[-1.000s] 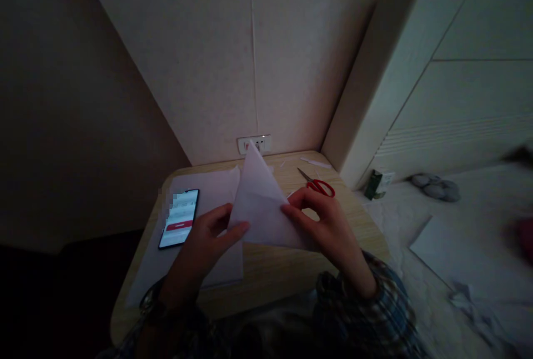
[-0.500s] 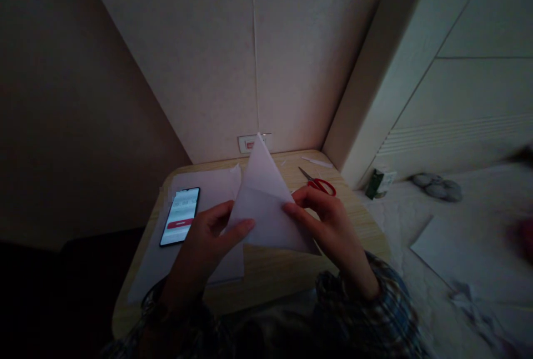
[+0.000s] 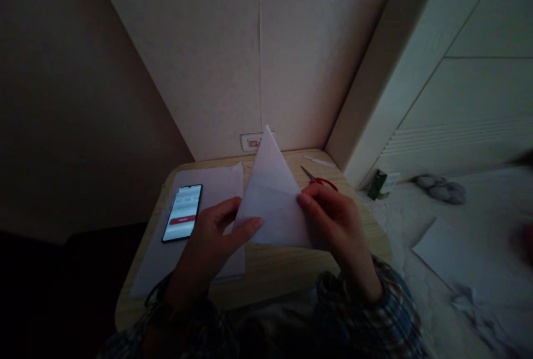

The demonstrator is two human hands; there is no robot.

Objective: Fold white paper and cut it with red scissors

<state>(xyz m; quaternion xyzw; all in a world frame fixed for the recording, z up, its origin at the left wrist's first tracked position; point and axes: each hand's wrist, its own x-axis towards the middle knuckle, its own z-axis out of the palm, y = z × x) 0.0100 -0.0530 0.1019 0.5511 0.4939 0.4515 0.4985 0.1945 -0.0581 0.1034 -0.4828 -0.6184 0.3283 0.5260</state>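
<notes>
Both of my hands hold a white sheet of paper folded into a triangle (image 3: 272, 195), its point up, above a small wooden table (image 3: 283, 267). My left hand (image 3: 208, 242) pinches its lower left edge between thumb and fingers. My right hand (image 3: 335, 220) grips its right edge, thumb on the front. Red-handled scissors (image 3: 320, 180) lie on the table just behind my right hand. A lit phone (image 3: 183, 212) rests on flat white sheets (image 3: 200, 225) to the left of my left hand.
A wall socket (image 3: 251, 140) sits on the wall behind the table. To the right stand a pale cabinet (image 3: 437, 98) and a small green box (image 3: 380, 184). A loose white sheet (image 3: 458, 259) and crumpled scraps lie on the floor at right. The room is dim.
The folded paper and both hands have shifted a little right. My right hand has slid further onto the paper's right edge and now hides more of the scissors.
</notes>
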